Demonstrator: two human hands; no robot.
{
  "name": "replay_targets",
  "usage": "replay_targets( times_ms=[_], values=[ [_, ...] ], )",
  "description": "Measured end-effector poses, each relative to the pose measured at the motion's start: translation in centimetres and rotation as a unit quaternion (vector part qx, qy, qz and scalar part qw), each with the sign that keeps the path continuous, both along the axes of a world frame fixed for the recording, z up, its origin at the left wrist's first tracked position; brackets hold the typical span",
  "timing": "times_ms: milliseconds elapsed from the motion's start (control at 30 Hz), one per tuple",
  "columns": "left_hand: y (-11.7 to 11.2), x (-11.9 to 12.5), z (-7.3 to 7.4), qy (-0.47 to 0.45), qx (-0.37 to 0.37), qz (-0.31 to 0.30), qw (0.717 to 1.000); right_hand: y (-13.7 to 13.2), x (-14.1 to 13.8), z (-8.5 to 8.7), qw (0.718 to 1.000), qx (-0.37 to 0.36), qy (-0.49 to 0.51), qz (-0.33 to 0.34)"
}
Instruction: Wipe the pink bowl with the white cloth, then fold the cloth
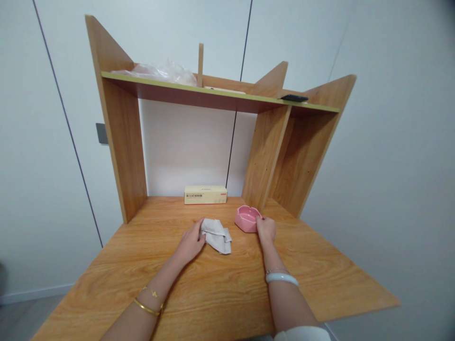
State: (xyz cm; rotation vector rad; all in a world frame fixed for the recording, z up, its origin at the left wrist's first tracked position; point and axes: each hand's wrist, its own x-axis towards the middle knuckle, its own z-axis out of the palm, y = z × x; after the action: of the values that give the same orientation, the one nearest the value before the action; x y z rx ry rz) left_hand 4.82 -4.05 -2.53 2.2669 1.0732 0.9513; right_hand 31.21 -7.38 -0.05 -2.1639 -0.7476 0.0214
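Note:
A light grey folded cloth (215,235) lies crumpled on the wooden desk, left of the middle. My left hand (192,241) pinches the cloth's left edge between thumb and fingers. To the right is a pink ashtray (245,222) with faceted sides and a notched rim, which looks like it rests on the desk. My right hand (266,229) grips the ashtray by the right side of its rim, fingers curled. Part of the ashtray's right side is hidden behind that hand.
A cream cardboard box (205,195) stands at the back of the desk (220,293). Above it runs a shelf (177,92) bearing a clear plastic bag (163,73) and a dark flat object (294,98). An upright wooden divider (265,156) rises behind the ashtray.

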Motion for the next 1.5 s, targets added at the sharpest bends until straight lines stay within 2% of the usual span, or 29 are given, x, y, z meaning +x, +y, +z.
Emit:
replay_targets(
  times_ms=[133, 267, 400, 500, 600, 667, 733, 833, 1000, 1167, 1233, 1333, 1400, 1500],
  values=[
    [0.5, 0.0, -0.4, -0.039, 0.029, 0.021, 0.999, -0.2, -0.4, 0.3, 1.000, -0.016, -0.003, -0.007],
    [1.1, 0.1, -0.8, -0.063, 0.006, 0.045, 0.997, -0.1, -1.5, 1.2, 0.999, 0.013, -0.034, 0.006],
    [1.4, 0.2, -0.9, -0.080, -0.031, 0.064, 0.994, 0.2, -4.0, 2.5, 0.980, 0.125, -0.089, 0.124],
    [1.3, 0.2, -0.7, -0.086, -0.036, 0.059, 0.994, 0.1, -6.9, 3.8, 0.953, 0.165, -0.103, 0.233],
    [1.1, 0.1, -0.5, -0.096, -0.043, 0.054, 0.993, -0.8, -10.2, 5.0, 0.921, 0.140, -0.105, 0.347],
    [1.1, 0.0, -0.4, -0.108, -0.050, 0.055, 0.991, -1.8, -12.3, 5.3, 0.903, 0.084, -0.117, 0.406],
    [1.1, 0.0, -0.2, -0.122, -0.061, 0.052, 0.989, -3.0, -14.0, 5.2, 0.888, 0.005, -0.147, 0.435],
    [1.1, 0.0, 0.1, -0.149, -0.088, 0.030, 0.984, -4.3, -15.3, 4.5, 0.883, -0.057, -0.203, 0.421],
    [0.6, 0.2, 1.1, -0.207, -0.132, -0.018, 0.969, -4.9, -14.8, 3.4, 0.882, -0.067, -0.281, 0.373],
    [-0.7, 0.5, 2.7, -0.237, -0.144, -0.071, 0.958, -5.0, -13.8, 3.0, 0.886, -0.044, -0.296, 0.354],
    [-1.1, 0.6, 3.1, -0.242, -0.093, -0.069, 0.963, -4.9, -13.1, 3.1, 0.900, -0.023, -0.271, 0.339],
    [-1.1, 0.5, 3.0, -0.214, -0.004, -0.021, 0.977, -4.7, -11.2, 3.7, 0.928, 0.027, -0.193, 0.316],
    [-0.8, 0.4, 2.3, -0.156, 0.021, -0.008, 0.988, -4.6, -9.5, 4.3, 0.942, 0.081, -0.138, 0.294],
    [-0.5, 0.2, 1.2, -0.045, 0.039, -0.014, 0.998, -4.7, -6.9, 4.8, 0.948, 0.160, -0.054, 0.269]
  ],
)
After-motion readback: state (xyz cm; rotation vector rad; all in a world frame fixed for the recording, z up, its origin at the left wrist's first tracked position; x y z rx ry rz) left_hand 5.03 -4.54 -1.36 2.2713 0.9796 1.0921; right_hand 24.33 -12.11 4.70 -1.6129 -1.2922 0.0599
